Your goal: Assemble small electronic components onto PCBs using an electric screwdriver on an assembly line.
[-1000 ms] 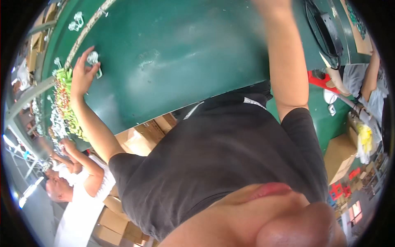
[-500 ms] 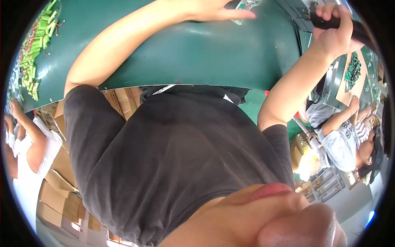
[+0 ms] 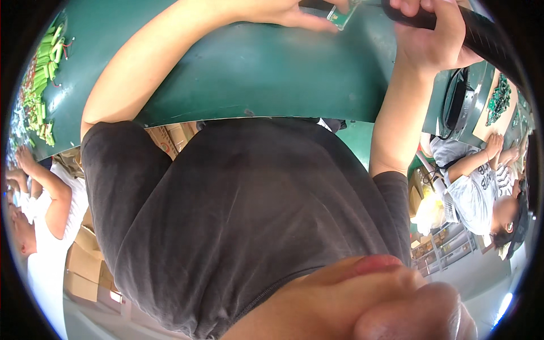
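Note:
At the top edge, the thumb and a fingertip of my left hand (image 3: 294,14) close on a small green circuit board (image 3: 340,18) with a clear, shiny edge. The rest of that hand's fingers are cut off by the frame. Just right of the board, my right hand (image 3: 433,42) is wrapped round a black-handled tool (image 3: 416,18). A thick black tail (image 3: 490,42) runs from the tool toward the right rim. The tool's front end points left toward the board, and its tip is hard to make out.
The green table (image 3: 272,73) has a pile of green-wrapped cylinders with wires (image 3: 42,73) at far left. To the right stand a dark device (image 3: 458,102) and a brown board heaped with small green circuit boards (image 3: 498,99). Co-workers sit at left (image 3: 56,192) and right (image 3: 473,187).
My right hand has brought the black-handled tool left, close to the circuit board. My left hand has shifted slightly, and a fingertip now lies over the board.

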The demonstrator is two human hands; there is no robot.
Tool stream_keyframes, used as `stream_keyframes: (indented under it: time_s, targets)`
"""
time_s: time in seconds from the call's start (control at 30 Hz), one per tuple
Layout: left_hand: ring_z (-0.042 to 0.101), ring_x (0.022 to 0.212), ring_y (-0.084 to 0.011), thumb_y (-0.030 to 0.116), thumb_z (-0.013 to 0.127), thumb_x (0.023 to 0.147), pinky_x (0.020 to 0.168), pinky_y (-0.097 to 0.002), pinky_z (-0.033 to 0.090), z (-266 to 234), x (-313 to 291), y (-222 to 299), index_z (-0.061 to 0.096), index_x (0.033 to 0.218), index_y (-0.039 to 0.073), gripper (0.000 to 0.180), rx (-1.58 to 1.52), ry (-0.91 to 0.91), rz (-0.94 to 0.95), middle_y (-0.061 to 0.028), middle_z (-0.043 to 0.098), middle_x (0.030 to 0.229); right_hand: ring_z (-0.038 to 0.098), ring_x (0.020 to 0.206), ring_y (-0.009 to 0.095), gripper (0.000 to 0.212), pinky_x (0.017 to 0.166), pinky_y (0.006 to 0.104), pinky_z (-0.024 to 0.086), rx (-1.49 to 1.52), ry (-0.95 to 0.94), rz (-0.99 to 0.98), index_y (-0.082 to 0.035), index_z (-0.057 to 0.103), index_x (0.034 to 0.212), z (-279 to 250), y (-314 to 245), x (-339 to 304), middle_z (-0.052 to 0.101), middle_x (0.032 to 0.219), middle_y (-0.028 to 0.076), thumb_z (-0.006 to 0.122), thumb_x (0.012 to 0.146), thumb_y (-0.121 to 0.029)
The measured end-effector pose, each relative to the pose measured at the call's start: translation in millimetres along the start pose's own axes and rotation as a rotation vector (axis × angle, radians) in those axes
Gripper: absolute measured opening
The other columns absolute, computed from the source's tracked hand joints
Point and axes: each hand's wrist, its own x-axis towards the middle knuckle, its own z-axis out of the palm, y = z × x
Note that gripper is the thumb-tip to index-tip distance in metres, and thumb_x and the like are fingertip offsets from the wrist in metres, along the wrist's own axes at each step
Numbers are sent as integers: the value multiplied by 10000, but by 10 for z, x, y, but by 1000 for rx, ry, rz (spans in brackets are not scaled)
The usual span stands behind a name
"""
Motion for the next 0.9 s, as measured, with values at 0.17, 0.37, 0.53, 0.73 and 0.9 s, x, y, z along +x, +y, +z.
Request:
stream_keyframes:
  time_s: [0.17,0.37,0.53,0.73,0.9]
  targets:
    - [608,1144,-368,230,863,729,966,-434,531,19,-32,-45,745,940,56,298,36,20,56,-207,561,1376,470,503,138,633,496,295,459,-13,-49,20,-54,265,1534,76,37,21,524,766,62,546,971,13]
    - [608,1156,-366,234,862,730,973,-431,529,26,-29,-53,751,906,63,270,-13,-2,4,-206,566,1370,477,503,146,628,498,292,454,-34,78,57,-43,281,1501,114,103,-68,526,758,75,570,950,42]
    - [603,1163,-371,255,860,746,972,-434,529,-63,25,63,746,902,64,271,-6,-63,-42,-201,567,1366,479,503,142,625,499,275,429,-42,176,41,-24,296,1450,172,145,-126,526,705,76,611,915,48]
    - [600,1125,-373,290,872,763,926,-440,535,-88,111,144,736,883,43,307,1,-109,-115,-190,583,1298,569,629,104,628,584,234,449,-127,193,98,13,392,1419,145,146,-226,614,776,59,696,875,82]
    - [609,1169,-308,330,870,769,930,-405,550,-4,168,203,782,921,114,278,104,-67,-142,-117,615,1231,599,710,84,502,636,241,468,-135,135,307,39,480,1356,96,-50,-202,628,864,22,704,907,25]
